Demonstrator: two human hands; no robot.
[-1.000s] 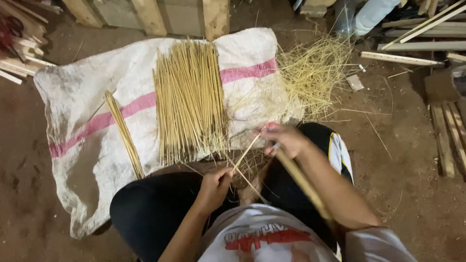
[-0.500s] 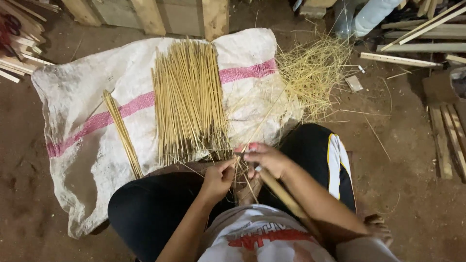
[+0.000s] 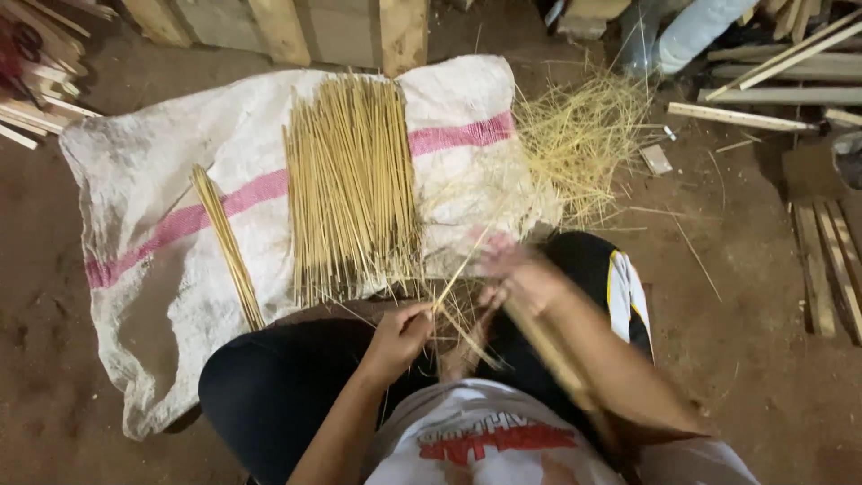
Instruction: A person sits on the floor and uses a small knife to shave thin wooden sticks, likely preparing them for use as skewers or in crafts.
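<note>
We look down on a person seated on a dirt floor [image 3: 763,395], knees in dark trousers spread to either side. The left hand [image 3: 400,337] is closed around the near end of a thin pale stick [image 3: 460,269], which slants up and away over the lap toward the right hand [image 3: 516,269]. That right hand is blurred; we cannot tell how its fingers are set, though it lies against the far part of the same stick, and a thicker tan handle-like piece [image 3: 552,355] runs back along the forearm.

Just beyond the hands, a white woven sack [image 3: 162,180] is spread flat on the floor, roughly rectangular, with one pink stripe crossing it slantwise from lower left to upper right. On its middle lies a broad sheaf of sticks [image 3: 350,180], laid side by side and pointing away from us. To the left of that, well apart, a narrow bundle [image 3: 226,247] lies on the slant across the stripe. At the sack's right edge sits a loose tangle of straw-coloured shavings [image 3: 579,135]. Wooden slats [image 3: 763,94] lie at upper right, more scrap sticks [image 3: 36,99] at upper left.
</note>
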